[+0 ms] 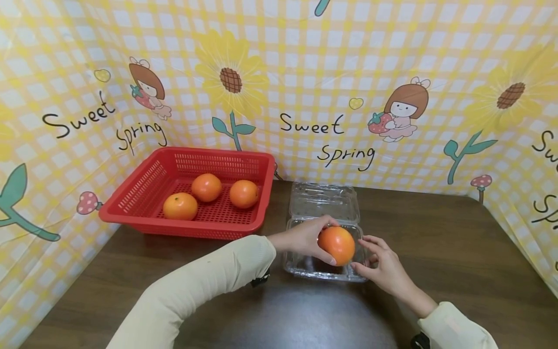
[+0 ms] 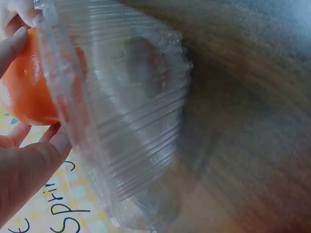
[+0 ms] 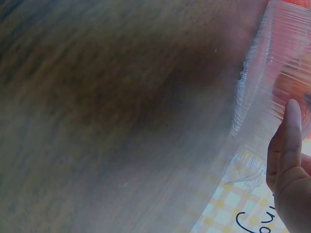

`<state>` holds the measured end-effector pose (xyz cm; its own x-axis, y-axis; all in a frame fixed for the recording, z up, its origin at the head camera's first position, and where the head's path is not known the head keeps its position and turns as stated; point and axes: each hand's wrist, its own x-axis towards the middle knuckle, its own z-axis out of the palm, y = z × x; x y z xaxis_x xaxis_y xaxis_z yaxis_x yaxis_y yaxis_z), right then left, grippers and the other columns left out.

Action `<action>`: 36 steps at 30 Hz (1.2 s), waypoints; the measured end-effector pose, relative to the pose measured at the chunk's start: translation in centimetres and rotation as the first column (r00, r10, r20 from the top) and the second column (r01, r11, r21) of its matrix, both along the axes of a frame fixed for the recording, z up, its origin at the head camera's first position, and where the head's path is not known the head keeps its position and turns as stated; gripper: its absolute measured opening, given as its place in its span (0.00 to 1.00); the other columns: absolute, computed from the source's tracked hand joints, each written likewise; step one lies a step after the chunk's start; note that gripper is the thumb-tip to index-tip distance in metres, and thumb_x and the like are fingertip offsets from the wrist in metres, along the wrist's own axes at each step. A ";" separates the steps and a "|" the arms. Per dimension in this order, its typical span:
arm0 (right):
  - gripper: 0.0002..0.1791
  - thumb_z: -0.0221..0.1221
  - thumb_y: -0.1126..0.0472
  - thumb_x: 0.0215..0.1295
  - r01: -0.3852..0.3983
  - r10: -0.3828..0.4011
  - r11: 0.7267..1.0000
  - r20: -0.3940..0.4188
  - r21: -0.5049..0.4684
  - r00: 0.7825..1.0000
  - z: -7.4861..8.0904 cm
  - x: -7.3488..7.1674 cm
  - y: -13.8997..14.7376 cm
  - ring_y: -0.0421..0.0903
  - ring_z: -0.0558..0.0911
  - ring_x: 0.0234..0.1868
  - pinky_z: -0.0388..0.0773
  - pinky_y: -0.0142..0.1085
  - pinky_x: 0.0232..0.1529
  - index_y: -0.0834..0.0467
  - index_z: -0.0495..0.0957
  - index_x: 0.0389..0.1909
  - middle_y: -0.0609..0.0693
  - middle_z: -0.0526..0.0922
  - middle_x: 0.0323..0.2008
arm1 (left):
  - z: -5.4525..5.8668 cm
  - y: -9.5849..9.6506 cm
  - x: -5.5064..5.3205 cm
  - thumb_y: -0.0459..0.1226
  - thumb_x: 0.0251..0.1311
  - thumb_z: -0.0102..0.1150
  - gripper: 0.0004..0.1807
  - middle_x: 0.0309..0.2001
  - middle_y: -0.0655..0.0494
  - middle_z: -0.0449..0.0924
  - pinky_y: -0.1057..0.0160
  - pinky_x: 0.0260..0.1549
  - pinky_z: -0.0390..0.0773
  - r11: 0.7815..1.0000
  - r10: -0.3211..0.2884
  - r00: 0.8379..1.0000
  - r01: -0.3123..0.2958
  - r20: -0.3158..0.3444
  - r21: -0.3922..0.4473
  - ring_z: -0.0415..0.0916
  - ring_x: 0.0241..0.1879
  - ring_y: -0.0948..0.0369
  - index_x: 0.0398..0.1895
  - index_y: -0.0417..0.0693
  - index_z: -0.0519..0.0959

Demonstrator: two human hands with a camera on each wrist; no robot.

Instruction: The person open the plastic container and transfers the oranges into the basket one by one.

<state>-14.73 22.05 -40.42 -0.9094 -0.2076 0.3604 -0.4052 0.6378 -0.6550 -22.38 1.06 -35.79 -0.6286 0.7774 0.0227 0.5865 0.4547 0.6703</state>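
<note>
My left hand [image 1: 307, 238] grips an orange [image 1: 336, 246], thumb on the near side and fingers on the far side. The fruit is over the base of a clear plastic clamshell box [image 1: 305, 265], whose lid [image 1: 322, 201] lies folded back towards the wall. At the box's right edge is my right hand [image 1: 385, 266], with thumb and fingers extended close to the rim and the orange. From the left wrist, the orange [image 2: 31, 82] shows partly behind the ribbed plastic wall [image 2: 141, 107]. In the right wrist view, a straight finger [image 3: 291, 133] overlaps the box's side.
To the left, a red plastic basket [image 1: 196, 228] holds three more oranges, one of them an orange [image 1: 180, 206] at its front left. The dark wooden table [image 1: 444, 242] meets a yellow checked cloth [image 1: 314, 87] with printed flowers and lettering at the back and sides.
</note>
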 end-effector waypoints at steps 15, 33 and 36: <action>0.27 0.66 0.68 0.41 -0.006 0.007 1.000 -0.042 0.010 0.999 0.0 -0.1 0.1 0.31 0.73 0.20 0.71 0.28 0.20 0.76 0.72 0.45 0.66 0.69 0.48 | 1.9 -0.4 -0.1 0.42 0.36 0.72 0.38 0.48 0.54 0.71 0.67 0.42 0.70 1.000 0.018 1.000 -0.018 -0.001 0.025 0.72 0.44 0.63 0.53 0.49 0.63; 0.26 0.66 0.69 0.41 -0.033 0.032 0.999 -0.065 -0.012 0.997 0.0 0.0 0.1 0.32 0.73 0.20 0.71 0.27 0.19 0.76 0.72 0.44 0.67 0.69 0.47 | 4.3 -1.6 -0.5 0.40 0.38 0.71 0.39 0.50 0.55 0.69 0.68 0.39 0.73 0.998 0.005 1.000 -0.006 0.019 0.065 0.69 0.46 0.61 0.56 0.49 0.62; 0.27 0.67 0.69 0.41 -0.027 0.026 1.000 -0.062 -0.009 0.998 0.1 0.1 -0.1 0.32 0.73 0.20 0.71 0.27 0.19 0.75 0.72 0.44 0.66 0.69 0.47 | 4.7 -2.1 -0.6 0.40 0.38 0.71 0.39 0.50 0.55 0.69 0.68 0.38 0.73 0.997 0.022 1.000 -0.021 -0.011 0.074 0.70 0.46 0.60 0.57 0.49 0.62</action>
<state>-14.62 21.99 -40.31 -0.8795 -0.2274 0.4180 -0.4618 0.6199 -0.6344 -23.02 -1.02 -31.06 -0.6443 0.7598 0.0873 0.5855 0.4166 0.6954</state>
